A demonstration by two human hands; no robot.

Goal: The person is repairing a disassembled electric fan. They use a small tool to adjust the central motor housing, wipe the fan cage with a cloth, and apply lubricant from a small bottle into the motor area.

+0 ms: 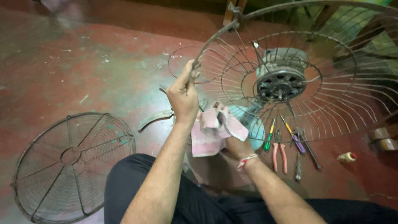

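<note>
Left hand (182, 93) fingers clamp the fan guard (290, 79) rim; right hand (232, 141) fingers bunch the pink cloth (209, 132) below it; best wiped wire by wire

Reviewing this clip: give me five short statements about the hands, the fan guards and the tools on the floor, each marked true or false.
1. The left hand grips the rim of the rear fan guard that carries the motor. True.
2. The right hand holds a screwdriver. False: it holds a pink cloth.
3. A second, loose wire guard lies on the red floor at lower left. True.
4. The pliers have blue handles. False: they are pinkish red.
5. The tools lie left of the person's arms. False: they lie to the right, under the guard.
</note>
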